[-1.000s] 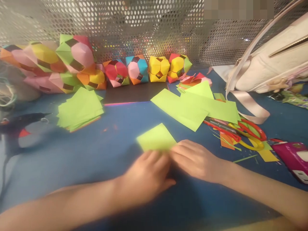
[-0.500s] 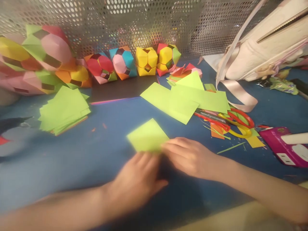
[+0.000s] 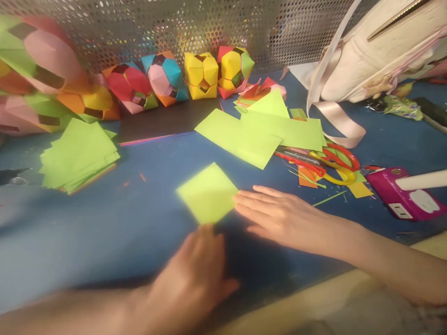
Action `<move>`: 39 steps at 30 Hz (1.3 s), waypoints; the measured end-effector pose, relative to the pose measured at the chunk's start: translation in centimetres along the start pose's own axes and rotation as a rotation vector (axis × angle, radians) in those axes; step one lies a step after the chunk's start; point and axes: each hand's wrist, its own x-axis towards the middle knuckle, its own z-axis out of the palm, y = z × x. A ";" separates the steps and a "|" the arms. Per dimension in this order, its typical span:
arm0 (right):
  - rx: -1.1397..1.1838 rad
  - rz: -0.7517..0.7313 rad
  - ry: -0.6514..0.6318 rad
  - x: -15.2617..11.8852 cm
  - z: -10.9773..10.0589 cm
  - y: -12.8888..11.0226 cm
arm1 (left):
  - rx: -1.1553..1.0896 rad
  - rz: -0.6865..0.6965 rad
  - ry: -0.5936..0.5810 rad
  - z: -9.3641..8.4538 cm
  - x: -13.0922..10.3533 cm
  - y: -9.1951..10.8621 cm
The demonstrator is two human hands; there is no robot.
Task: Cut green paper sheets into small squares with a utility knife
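A square of light green paper (image 3: 208, 193) lies on the blue tabletop, one corner pointed toward me. My right hand (image 3: 272, 211) rests at its right corner with fingers stretched out flat, the fingertips touching the paper's edge. At the near corner is my left hand (image 3: 199, 265), its fingertips by the paper and its thumb out to the side. Motion smears those fingers, so I cannot make out whether they pinch the corner. To the left sits a stack of green paper squares (image 3: 80, 153). Larger green sheets (image 3: 240, 137) overlap beyond the square.
Folded paper balls (image 3: 201, 74) in several colours line the back beside a perforated metal panel (image 3: 223, 28). Scissors (image 3: 335, 168) and paper scraps lie at right, near a purple case (image 3: 401, 195). A pale bag (image 3: 394, 51) leans at the back right.
My right hand has flattened, its fingers now extended at the paper's right corner. My left hand has drawn toward me to the near corner, uncovering more of the square. The camera view has shifted slightly.
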 end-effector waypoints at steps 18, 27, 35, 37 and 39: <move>0.171 -0.114 0.106 0.7 2.3 -2.6 | -0.087 -0.040 0.051 -0.3 1.3 -0.9; 0.124 0.051 0.131 -0.1 0.6 -1.3 | -0.126 0.034 0.111 -0.2 1.2 -1.3; 0.136 0.033 0.211 0.4 0.8 -0.4 | -0.259 -0.048 0.153 0.3 2.3 -4.7; 0.138 0.023 0.202 0.4 0.8 -0.4 | -0.236 -0.087 0.212 1.3 3.0 -6.2; 0.133 0.018 0.205 0.5 0.8 -0.4 | -0.173 -0.102 0.118 2.5 3.6 -7.5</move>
